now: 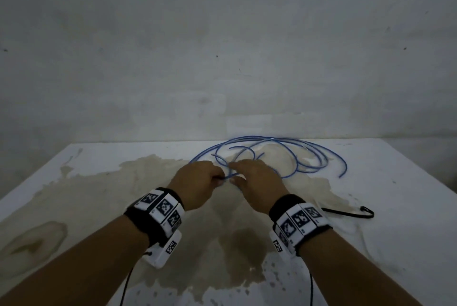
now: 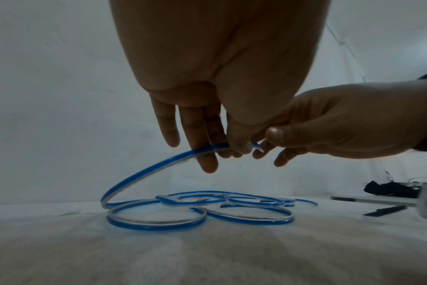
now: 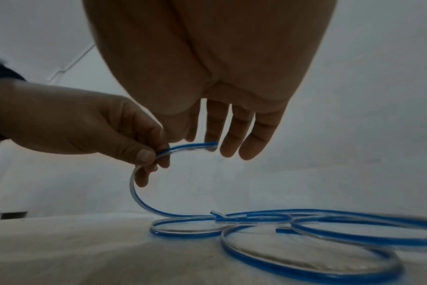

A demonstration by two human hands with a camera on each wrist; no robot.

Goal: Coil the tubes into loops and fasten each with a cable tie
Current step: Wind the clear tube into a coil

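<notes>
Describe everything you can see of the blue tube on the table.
The blue tube is thin, flexible and glossy like plastic, blue with a clear stripe. Most of it lies in loose, untied loops on the stained white table. One end arches up off the table, pinched by the left hand; the right hand touches it beside that.

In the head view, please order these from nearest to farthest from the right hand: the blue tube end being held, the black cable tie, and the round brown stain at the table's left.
1. Blue tube end: at the right hand, between both hands.
2. Black cable tie: on the table, to the right.
3. Round brown stain: far left, near edge.
</notes>
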